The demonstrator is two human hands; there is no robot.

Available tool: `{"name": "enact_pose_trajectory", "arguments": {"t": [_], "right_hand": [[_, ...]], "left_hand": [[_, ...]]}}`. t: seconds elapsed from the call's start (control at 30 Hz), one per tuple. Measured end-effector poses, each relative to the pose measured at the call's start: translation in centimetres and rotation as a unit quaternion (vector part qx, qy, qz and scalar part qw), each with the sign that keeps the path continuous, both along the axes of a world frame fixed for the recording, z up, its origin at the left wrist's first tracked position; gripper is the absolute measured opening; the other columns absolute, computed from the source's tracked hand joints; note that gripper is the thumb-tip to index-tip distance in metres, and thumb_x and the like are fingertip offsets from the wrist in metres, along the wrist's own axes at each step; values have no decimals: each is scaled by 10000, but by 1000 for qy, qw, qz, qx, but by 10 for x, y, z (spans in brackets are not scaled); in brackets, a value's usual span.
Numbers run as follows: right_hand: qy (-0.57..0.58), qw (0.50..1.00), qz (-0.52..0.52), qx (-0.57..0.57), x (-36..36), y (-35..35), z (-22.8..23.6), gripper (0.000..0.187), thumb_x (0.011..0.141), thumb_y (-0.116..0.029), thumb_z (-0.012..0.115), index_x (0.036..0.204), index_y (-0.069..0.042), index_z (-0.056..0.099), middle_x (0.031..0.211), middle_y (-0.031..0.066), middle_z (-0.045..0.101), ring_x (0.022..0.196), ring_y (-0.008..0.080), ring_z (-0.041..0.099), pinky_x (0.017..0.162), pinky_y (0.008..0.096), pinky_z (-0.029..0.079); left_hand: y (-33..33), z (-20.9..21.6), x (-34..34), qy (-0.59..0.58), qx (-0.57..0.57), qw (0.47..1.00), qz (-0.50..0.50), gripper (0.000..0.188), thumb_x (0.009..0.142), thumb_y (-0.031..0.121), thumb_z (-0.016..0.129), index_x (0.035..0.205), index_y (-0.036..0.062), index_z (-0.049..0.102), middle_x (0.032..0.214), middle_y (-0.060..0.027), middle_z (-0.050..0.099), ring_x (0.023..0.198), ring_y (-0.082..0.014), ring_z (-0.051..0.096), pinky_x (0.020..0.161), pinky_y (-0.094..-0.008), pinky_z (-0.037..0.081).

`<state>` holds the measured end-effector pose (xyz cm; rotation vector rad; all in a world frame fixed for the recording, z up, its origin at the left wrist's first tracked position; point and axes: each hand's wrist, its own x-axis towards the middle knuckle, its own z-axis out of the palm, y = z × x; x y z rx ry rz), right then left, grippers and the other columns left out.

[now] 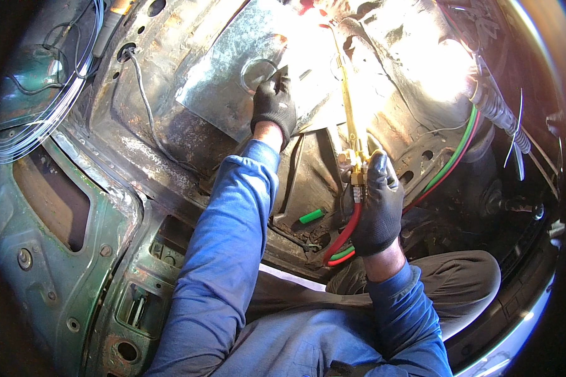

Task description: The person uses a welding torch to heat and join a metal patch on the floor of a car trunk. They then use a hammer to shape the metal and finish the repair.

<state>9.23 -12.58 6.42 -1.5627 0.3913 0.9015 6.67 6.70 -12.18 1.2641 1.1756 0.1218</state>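
Right of centre in the frame, our gloved right hand (381, 204) was wrapped around the base of the brass torch (350, 116), a red hose (349, 231) curving below. At upper centre, our gloved left hand (274, 107) was over the metal sheet (223, 72); we couldn't tell whether its fingers pinched anything.

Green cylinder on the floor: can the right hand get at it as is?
Probably not: the right hand is closed around the brass torch, and the red hose runs between. The green cylinder itself looks uncovered.
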Motion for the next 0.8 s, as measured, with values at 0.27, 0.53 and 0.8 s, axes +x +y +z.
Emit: {"name": "enact_pose_trajectory", "arguments": {"t": [0.27, 0.53, 0.8], "right_hand": [[-1, 1000, -7, -4, 0, -4, 5, 501, 1097, -537, 605, 1180, -56, 715, 822, -1, 707, 551, 59, 557, 498, 230, 446], [-28, 994, 70, 76, -18, -24, 37, 647, 1046, -369, 755, 1546, -14, 550, 963, 7, 712, 741, 45, 592, 617, 228, 477], [-42, 950, 296, 90, -53, -50, 44, 835, 964, -348, 842, 1601, 33, 458, 1456, 194, 662, 1340, 207, 614, 1100, 354, 495]], "left_hand": [[-6, 9, -12, -126, 51, 989, 52, 448, 1142, 348, 542, 1343, -23, 691, 1151, -142, 776, 1014, -201, 714, 883, -362, 556], [-53, 105, -66, -219, -47, 956, 189, 441, 1080, 453, 642, 1292, 67, 613, 932, -13, 659, 754, -114, 617, 691, -289, 515], [-64, 192, -108, -157, -46, 982, 89, 475, 989, 164, 802, 1393, 21, 598, 1231, -42, 696, 1117, -110, 640, 969, -300, 538]]}}
